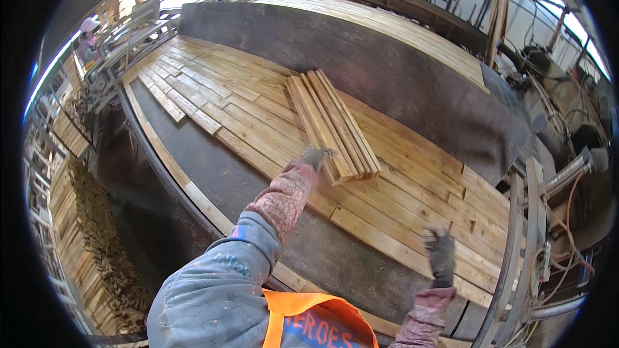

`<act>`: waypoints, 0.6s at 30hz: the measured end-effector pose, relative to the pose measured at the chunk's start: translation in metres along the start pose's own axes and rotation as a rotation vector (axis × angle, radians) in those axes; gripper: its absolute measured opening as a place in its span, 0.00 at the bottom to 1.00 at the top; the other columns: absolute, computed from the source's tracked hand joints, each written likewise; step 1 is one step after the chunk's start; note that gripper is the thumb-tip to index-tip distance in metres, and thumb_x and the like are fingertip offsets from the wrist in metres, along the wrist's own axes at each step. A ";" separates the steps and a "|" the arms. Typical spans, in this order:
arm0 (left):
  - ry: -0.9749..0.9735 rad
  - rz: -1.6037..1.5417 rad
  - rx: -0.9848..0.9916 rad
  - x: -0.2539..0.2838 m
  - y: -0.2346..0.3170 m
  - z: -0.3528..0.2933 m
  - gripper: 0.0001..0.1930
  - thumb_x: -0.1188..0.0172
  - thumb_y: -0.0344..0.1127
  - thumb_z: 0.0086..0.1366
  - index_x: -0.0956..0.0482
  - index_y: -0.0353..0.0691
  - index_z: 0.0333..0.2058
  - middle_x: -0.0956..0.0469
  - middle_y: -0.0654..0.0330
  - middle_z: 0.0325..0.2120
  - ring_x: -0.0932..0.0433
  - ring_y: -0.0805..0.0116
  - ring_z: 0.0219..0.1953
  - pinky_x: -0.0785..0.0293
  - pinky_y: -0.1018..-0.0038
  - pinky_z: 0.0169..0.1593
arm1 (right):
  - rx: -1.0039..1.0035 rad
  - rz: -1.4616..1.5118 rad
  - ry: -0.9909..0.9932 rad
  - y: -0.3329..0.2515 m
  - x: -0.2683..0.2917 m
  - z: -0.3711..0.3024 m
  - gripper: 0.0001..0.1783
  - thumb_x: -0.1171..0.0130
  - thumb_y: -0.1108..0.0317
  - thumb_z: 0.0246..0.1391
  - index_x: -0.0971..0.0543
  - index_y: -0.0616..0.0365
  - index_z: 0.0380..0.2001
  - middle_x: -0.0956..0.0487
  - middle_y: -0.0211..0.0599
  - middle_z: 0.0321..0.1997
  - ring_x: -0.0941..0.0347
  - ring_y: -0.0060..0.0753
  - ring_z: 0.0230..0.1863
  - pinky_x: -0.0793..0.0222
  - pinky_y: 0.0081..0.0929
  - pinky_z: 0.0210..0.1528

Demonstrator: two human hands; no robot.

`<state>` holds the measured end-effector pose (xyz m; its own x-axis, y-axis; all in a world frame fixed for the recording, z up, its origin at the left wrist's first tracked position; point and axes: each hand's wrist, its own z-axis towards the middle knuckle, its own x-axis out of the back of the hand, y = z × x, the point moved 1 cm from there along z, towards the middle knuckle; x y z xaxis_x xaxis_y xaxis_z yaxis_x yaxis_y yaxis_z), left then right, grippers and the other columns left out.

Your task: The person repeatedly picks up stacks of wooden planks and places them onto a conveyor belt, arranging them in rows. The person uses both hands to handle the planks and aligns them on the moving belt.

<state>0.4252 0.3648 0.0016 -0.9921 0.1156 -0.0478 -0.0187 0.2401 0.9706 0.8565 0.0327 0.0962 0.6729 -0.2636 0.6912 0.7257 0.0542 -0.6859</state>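
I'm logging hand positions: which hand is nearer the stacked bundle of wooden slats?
Left. The left hand touches the near end of the slat bundle; the right hand hovers apart, nearer the person.

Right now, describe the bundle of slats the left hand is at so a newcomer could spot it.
Find the wide conveyor belt carrying flat planks. Mid-belt, at the left hand, lies the bundle of slats. Unlike the single flat planks, it is stacked, angled across them.

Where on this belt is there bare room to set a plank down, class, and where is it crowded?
Bare dark belt lies between the near edge strip and the plank layer, left of the left hand. Crowded: the stacked bundle at that hand, and planks edge to edge by the right hand.
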 end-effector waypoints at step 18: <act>0.168 -0.583 -0.089 0.180 0.005 -0.286 0.36 0.35 0.44 0.71 0.43 0.47 0.70 0.25 0.62 0.55 0.25 0.69 0.54 0.24 0.70 0.55 | 0.072 0.816 -0.842 -0.363 -0.322 0.075 0.55 0.22 0.69 0.48 0.43 0.67 0.75 0.35 0.45 0.75 0.41 0.35 0.76 0.47 0.31 0.76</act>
<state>0.2107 0.1117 0.0653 -0.8213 -0.1661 -0.5458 -0.5672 0.1354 0.8123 0.3871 0.1704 0.1392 0.8049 0.5933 0.0033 0.0234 -0.0263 -0.9994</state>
